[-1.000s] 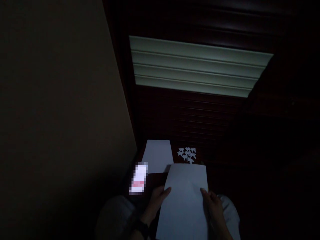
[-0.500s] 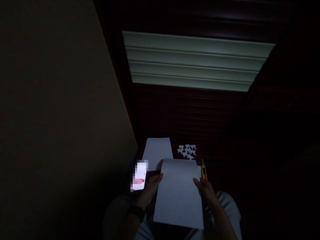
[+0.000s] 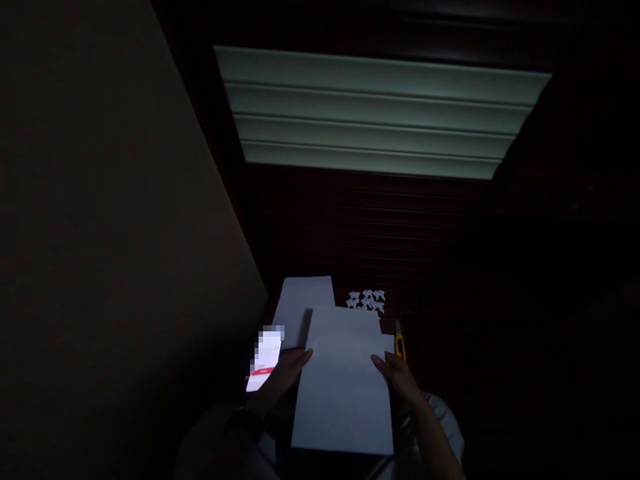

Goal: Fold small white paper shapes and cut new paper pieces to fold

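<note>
Near the knife (image 3: 399, 341), left hand (image 3: 281, 377) and right hand (image 3: 399, 380) grip the sheet (image 3: 343, 397) by its sides; dim light could cause a crooked fold or cut.

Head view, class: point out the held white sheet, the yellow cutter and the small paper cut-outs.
white sheet (image 3: 343, 393), head view, its middle.
yellow cutter (image 3: 399, 342), head view, its yellow body.
paper cut-outs (image 3: 367, 300), head view, centre of the cluster.

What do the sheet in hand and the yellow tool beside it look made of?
The sheet: thin white paper, matte, held flat at its edges by the left hand and right hand. The yellow tool: likely a smooth plastic casing, perhaps a utility knife; too dim to be sure.
</note>
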Demonstrator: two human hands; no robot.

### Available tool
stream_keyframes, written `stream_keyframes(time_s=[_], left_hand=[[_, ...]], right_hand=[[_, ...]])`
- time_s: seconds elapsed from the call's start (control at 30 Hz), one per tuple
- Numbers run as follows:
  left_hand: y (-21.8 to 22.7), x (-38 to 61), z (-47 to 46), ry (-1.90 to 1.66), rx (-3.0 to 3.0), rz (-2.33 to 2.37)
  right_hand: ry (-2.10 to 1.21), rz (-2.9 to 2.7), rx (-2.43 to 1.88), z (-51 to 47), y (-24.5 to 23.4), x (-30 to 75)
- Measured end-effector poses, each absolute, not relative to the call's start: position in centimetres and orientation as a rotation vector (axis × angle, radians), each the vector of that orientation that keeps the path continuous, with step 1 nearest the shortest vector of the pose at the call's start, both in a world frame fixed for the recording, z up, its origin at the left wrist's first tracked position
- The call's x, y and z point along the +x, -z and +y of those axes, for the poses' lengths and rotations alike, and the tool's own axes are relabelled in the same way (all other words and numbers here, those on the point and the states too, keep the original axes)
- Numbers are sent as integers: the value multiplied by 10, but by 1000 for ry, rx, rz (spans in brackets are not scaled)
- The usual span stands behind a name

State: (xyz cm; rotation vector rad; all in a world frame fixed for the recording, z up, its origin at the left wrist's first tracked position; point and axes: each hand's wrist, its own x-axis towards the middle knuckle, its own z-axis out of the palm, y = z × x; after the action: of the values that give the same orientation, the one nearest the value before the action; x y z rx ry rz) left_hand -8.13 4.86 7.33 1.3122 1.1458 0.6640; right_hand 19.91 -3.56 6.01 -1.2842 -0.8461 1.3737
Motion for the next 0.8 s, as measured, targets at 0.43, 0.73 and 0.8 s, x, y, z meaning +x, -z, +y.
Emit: stream_keyframes(time_s=[0.43,0.73,0.8], left_hand=[[-113,-88,48,-626,1196,887],[-136,-110,61,-554,1141,734],[-138,-112,62,-545,1126,738]], right_hand=[[-1511,-866,-1075,-27,-83,201],[-1522,-768,-1153,-44,-106,185],[-1528,-752,-1183,-45,-108,187]])
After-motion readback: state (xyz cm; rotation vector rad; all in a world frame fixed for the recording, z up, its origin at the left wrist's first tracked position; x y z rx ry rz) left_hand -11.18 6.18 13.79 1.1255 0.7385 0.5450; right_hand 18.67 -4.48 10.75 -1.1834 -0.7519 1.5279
